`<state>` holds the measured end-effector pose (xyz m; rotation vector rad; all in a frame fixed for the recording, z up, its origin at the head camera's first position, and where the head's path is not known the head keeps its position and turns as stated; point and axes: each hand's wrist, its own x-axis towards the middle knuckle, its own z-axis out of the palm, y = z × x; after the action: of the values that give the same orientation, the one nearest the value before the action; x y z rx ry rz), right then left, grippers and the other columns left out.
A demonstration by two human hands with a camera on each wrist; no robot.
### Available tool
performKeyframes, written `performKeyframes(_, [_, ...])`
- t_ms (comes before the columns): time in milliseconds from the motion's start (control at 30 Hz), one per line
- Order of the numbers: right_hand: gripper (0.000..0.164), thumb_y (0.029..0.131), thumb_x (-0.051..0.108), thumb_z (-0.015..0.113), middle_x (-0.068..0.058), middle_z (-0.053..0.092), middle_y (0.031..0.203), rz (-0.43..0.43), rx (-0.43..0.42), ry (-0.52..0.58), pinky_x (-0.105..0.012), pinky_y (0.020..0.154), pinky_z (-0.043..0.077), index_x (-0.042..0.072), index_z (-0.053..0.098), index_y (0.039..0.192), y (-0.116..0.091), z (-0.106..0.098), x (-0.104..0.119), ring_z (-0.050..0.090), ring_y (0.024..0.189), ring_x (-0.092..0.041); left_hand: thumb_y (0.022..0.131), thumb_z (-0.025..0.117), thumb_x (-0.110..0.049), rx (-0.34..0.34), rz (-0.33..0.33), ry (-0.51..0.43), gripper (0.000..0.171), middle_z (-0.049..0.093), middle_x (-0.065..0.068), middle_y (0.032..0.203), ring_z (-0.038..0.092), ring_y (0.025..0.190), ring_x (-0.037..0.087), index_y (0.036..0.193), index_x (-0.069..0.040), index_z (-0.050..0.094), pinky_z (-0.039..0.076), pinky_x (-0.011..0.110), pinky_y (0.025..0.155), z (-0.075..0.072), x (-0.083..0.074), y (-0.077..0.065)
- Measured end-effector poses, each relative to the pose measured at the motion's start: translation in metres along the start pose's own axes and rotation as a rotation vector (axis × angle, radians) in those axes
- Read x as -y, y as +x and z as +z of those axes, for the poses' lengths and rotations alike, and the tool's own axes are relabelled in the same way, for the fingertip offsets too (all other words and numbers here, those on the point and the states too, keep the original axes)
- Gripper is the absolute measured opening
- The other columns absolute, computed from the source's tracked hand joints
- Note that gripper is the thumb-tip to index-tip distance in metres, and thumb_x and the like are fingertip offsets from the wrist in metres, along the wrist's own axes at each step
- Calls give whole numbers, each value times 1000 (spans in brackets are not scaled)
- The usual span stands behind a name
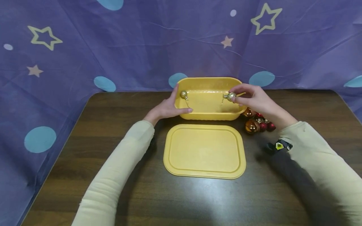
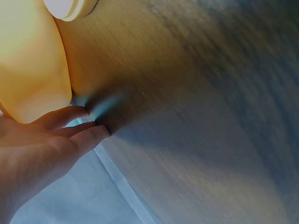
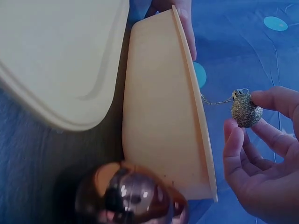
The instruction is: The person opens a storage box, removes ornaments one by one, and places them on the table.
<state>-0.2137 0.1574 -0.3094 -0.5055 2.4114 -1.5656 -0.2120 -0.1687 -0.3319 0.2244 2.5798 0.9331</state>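
A yellow plastic container (image 1: 210,116) stands uncovered near the back of the table. My left hand (image 1: 167,108) grips its left end, thumb over the front rim; in the left wrist view its fingers (image 2: 96,135) lie along the outside. Above the container's right side, my right hand (image 1: 253,97) pinches a gold glitter Christmas bauble (image 3: 246,110) between thumb and fingertips, its cap and a gold string hanging toward the inside. Another gold bauble (image 1: 183,94) with a string lies in the container's left part.
A yellow lid (image 1: 205,150) lies flat in front of the container. To the right, below my right wrist, several baubles sit in a cluster, including a shiny copper one (image 1: 251,126) and a red one (image 1: 271,126). A purple starry cloth (image 1: 141,47) hangs behind the table.
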Motion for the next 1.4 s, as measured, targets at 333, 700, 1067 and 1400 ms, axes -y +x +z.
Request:
performKeyframes(333, [34, 92, 16, 67, -5, 66, 108, 5, -53, -102, -23, 67, 51, 2, 62, 123, -26, -17, -9, 62, 87, -9, 82, 70, -55, 3, 3, -21, 117, 18, 21, 156, 39, 130, 44, 150, -32, -23, 32, 50, 106, 1, 1, 1])
performKeyframes(700, [31, 92, 15, 68, 15, 65, 102, -14, -122, -193, -13, 72, 47, 3, 63, 119, -59, -40, -31, 60, 93, 3, 82, 70, -54, -5, 3, -13, 117, 22, 23, 155, 41, 129, 43, 151, -33, -22, 33, 48, 105, 2, 2, 1])
performKeyframes(1067, [31, 91, 14, 69, 23, 63, 93, 46, -231, -240, -13, 63, 46, 3, 61, 119, -90, -57, -61, 60, 84, 7, 82, 70, -55, -10, 5, 1, 117, 22, 23, 155, 42, 127, 44, 151, -32, -21, 34, 49, 104, 2, 2, 2])
performKeyframes(1400, [32, 91, 23, 70, 21, 61, 87, 108, -277, -343, -12, 61, 43, 5, 63, 116, -111, -60, -84, 57, 76, 8, 82, 69, -56, -8, -4, 0, 116, 21, 22, 155, 39, 129, 46, 151, -33, -22, 32, 51, 105, 3, 2, 2])
